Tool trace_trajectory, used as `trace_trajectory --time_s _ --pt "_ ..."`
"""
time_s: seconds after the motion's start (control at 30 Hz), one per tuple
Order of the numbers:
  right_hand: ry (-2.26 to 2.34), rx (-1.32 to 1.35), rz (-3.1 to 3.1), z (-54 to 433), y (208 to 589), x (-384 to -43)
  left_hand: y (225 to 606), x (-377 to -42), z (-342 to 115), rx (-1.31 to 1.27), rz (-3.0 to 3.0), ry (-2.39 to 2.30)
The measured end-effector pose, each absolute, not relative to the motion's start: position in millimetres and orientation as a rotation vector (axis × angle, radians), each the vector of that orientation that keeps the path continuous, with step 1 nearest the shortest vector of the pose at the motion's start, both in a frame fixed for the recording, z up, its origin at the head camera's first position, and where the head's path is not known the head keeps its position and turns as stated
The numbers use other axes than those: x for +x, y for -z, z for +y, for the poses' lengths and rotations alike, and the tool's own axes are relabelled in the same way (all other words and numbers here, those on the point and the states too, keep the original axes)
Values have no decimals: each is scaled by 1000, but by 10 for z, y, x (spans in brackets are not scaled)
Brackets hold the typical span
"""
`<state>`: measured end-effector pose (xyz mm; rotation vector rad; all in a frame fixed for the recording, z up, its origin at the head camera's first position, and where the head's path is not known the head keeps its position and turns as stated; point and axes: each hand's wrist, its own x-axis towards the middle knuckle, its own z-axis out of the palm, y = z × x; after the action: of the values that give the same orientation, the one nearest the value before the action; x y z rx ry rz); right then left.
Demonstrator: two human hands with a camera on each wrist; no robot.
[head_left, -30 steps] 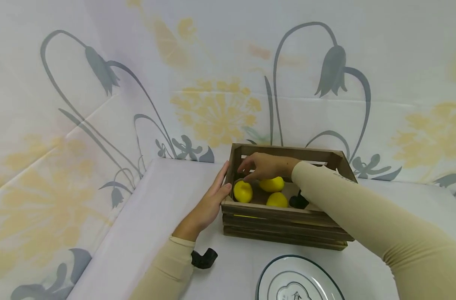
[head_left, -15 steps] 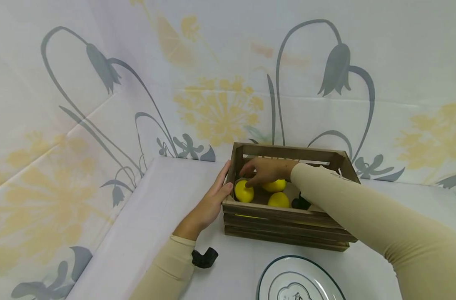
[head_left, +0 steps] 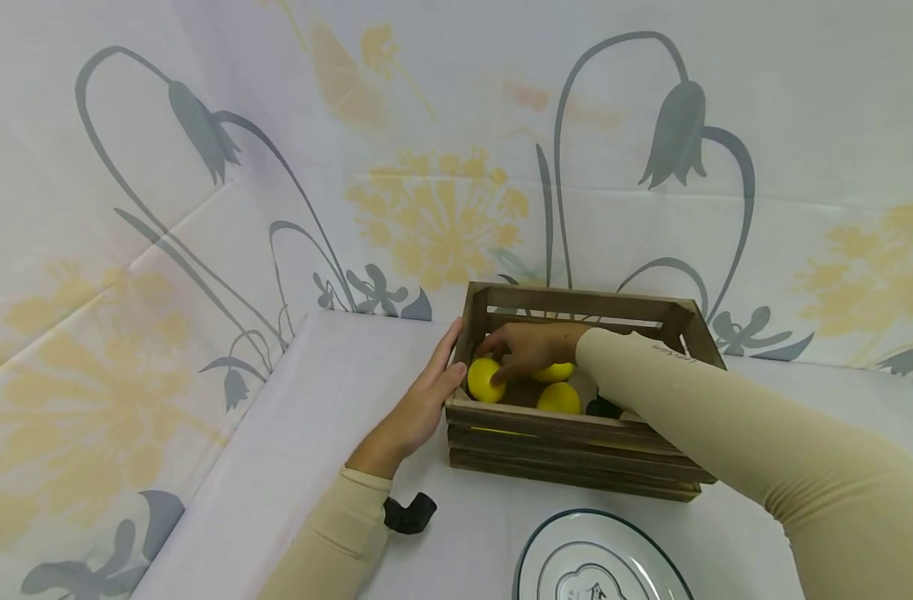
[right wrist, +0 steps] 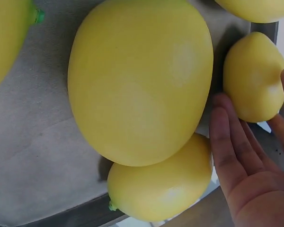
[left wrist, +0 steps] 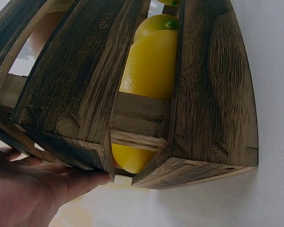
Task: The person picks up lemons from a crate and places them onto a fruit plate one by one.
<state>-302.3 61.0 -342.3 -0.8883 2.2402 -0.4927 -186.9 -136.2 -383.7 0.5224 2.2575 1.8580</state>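
Observation:
A wooden slatted crate holds several yellow lemons. In the head view my right hand reaches inside, its thumb over the leftmost lemon. The right wrist view shows the fingers along one side of that lemon and the thumb against the other. Other lemons lie nearby; one more lemon sits by the front wall. Against the crate's left end rests my left hand, fingers straight and thumb near the rim. In the left wrist view its fingers touch the end slats.
A black, bent piece lies on the white cloth beside my left sleeve. Another black object is in the crate, partly behind the right sleeve. In front stands a white plate with a dark rim, cut by the frame edge.
My right hand has lowered toward the leftmost lemon, and its thumb now overlaps it. The left hand stays against the crate. The view has shifted slightly.

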Motion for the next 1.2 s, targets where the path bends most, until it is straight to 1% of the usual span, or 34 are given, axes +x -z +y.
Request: trace_trajectory --time_s 0.77,1.2 --pt "521 -735 2232 531 3528 -2954 3834 -1869 -1360 532 2233 -1865" --pt "467 -786 2270 522 3537 -2987 3844 -1884 -1366 534 2244 -1859"
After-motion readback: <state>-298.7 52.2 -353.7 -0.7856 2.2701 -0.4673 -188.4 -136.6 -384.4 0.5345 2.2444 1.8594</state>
